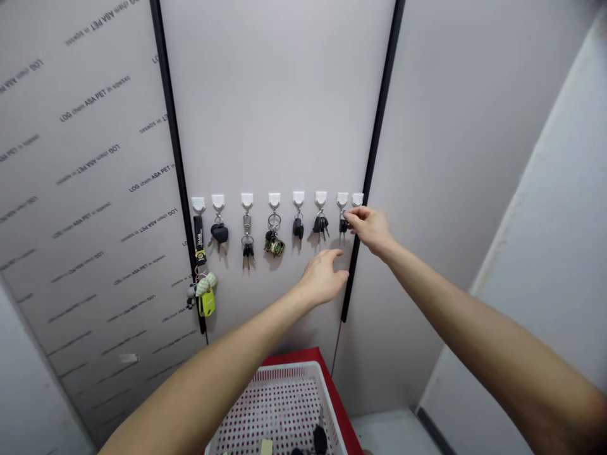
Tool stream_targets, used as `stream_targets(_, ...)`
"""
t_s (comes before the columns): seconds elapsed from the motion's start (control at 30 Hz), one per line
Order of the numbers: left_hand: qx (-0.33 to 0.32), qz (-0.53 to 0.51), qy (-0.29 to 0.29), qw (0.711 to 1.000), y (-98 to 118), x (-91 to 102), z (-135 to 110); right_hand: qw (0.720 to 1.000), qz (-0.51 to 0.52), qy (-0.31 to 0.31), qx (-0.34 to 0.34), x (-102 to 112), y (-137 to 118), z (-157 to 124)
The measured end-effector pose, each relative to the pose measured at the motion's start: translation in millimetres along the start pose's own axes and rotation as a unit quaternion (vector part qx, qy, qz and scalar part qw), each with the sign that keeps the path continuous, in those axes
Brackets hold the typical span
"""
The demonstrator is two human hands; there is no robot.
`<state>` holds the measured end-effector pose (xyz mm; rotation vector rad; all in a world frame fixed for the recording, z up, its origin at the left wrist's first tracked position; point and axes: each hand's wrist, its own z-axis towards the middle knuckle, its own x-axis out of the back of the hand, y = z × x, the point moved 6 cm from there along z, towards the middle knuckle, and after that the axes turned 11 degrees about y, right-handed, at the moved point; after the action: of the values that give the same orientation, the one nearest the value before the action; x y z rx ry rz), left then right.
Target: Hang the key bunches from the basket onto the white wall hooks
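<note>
R hand pinches close, neatly, by car keys on white hook, hold unclear; L hand open, empty.

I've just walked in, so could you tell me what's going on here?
A person reaches toward a row of white wall hooks hung with keys. Their right hand is at the seventh hook's keys, though any grip is unclear. Their left hand is open, just below. A white plastic basket sits underneath.
</note>
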<state>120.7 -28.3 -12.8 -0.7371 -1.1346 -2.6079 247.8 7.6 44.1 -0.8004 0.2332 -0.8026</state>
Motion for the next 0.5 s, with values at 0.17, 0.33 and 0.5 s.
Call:
stream_targets(0.17,0.009,0.0,-0.002,1.0,-3,0.0,0,0.999,-0.021,0.042,-0.017,-4,5,23)
stream_targets(0.33,0.052,-0.001,-0.006,0.999,-20,3.3,-10,0.997,-0.045,0.041,-0.039,-11,11,27)
stream_targets(0.5,0.102,-0.017,-0.007,0.995,-49,6.5,-28,0.996,-0.028,0.022,-0.076,-12,18,21)
